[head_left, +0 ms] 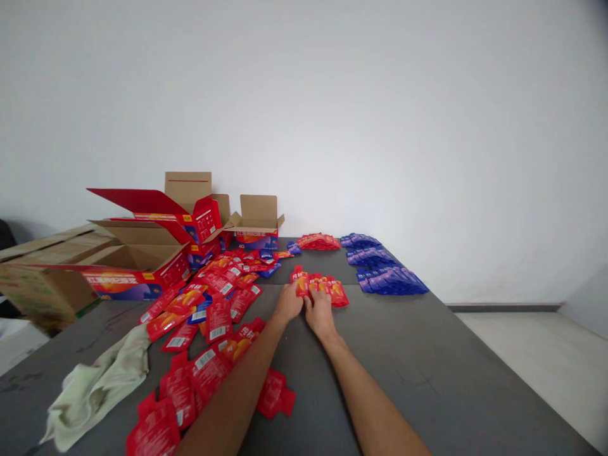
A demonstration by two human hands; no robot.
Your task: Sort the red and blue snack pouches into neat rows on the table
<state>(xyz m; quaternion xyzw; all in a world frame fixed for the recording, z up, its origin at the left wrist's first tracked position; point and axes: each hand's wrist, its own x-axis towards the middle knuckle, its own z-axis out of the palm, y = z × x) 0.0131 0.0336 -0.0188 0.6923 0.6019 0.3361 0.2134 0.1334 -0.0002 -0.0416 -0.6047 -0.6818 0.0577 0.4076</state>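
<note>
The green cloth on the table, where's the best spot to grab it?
Probably pinch the bunched-up fold in the middle of the green cloth, coming straight down from above. It lies crumpled and limp on the table, so raised wrinkles give the easiest grip. Red packets crowd its right edge.

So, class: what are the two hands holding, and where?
Both the left hand and right hand grip a row of red sachets along its near edge.
</note>
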